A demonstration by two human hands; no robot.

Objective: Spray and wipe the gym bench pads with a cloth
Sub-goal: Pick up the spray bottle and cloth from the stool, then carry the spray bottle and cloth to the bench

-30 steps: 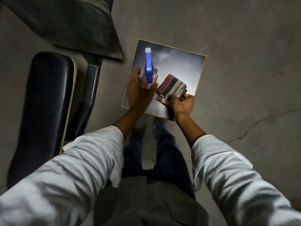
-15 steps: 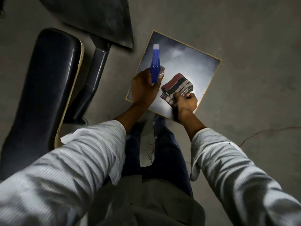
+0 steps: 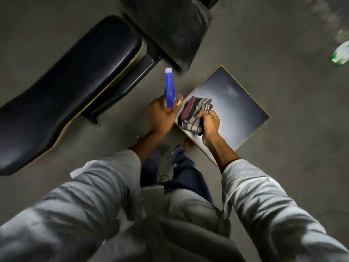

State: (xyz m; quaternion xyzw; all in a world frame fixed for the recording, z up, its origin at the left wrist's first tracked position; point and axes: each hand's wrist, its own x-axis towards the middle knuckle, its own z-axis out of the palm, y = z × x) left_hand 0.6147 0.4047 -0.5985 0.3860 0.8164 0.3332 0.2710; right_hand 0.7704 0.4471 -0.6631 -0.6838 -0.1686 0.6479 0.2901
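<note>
The left hand (image 3: 160,116) is clenched around a spray bottle (image 3: 169,87) with a blue head, nozzle pointing away from the person. The right hand (image 3: 208,123) grips a folded striped cloth (image 3: 194,112), held just beside the bottle above the near corner of a square dark board (image 3: 236,103) lying on the floor (image 3: 283,53). The black gym bench pad (image 3: 71,80) stands left of both hands, untouched

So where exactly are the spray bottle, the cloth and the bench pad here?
spray bottle (image 3: 168,87), head view, on the blue spray head above the left hand.
cloth (image 3: 194,112), head view, on the striped folds beside the right hand.
bench pad (image 3: 71,87), head view, on the middle of the black cushion.
</note>
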